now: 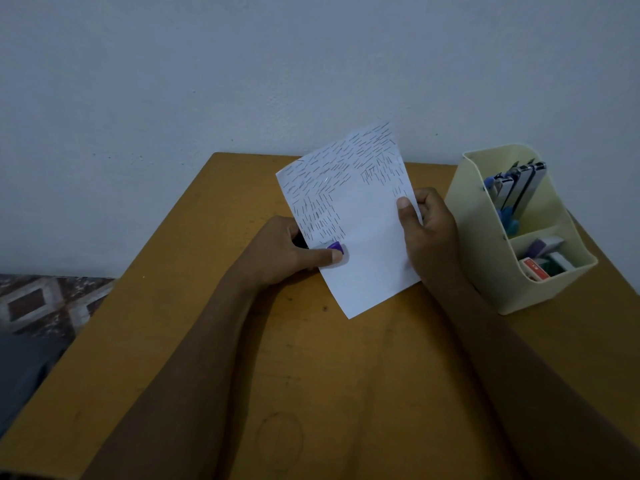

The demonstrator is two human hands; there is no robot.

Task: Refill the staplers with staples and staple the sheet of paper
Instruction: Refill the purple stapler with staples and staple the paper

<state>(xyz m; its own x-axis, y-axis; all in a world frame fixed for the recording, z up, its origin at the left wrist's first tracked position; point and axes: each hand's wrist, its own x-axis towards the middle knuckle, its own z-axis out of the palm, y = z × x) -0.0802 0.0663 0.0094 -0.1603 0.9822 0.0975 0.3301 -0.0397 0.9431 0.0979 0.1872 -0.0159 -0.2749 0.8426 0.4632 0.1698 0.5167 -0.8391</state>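
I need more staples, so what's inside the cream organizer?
The organizer holds several staplers in its back compartment, small boxes, one red, in front. Its walls hide their lower parts.

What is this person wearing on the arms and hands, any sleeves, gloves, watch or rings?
Nothing visible. The left hand and right hand are ungloved; left forearm and right forearm are bare to the frame's edge. No sleeve, watch, bracelet or ring shows.
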